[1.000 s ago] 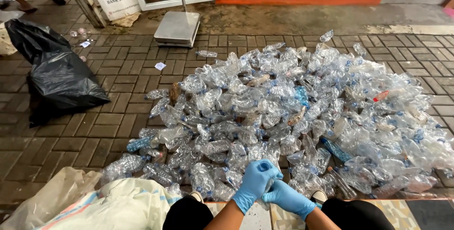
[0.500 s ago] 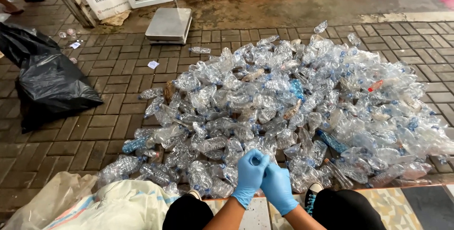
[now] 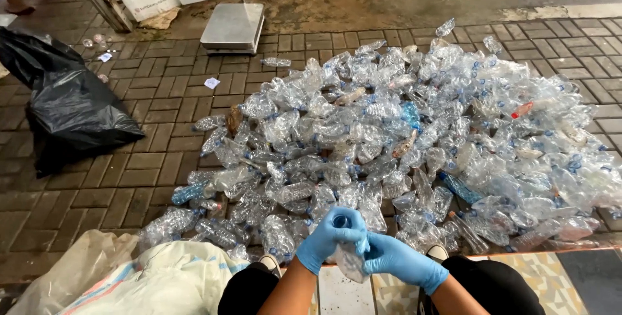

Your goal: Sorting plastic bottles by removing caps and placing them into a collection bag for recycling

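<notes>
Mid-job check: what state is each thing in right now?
Left hand: gloved, grip closed around the bottle's cap end.
Right hand: gloved, holding the bottle's body.
Clear plastic bottle: crushed, held between both hands.
Bottle pile: crushed, heaped on paving.
Black bag: slumped, lying flat.
Platform scale: unloaded.

Crumpled clear plastic bottle (image 3: 350,260) largely hidden between both blue-gloved hands. Heap of crushed clear plastic bottles (image 3: 414,140) cut off at right frame edge. White woven sack (image 3: 155,282) cut off at bottom edge.

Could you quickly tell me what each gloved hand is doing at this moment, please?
Left hand: closed around the cap end of a crushed clear plastic bottle.
Right hand: closed on the same bottle's body.
</notes>
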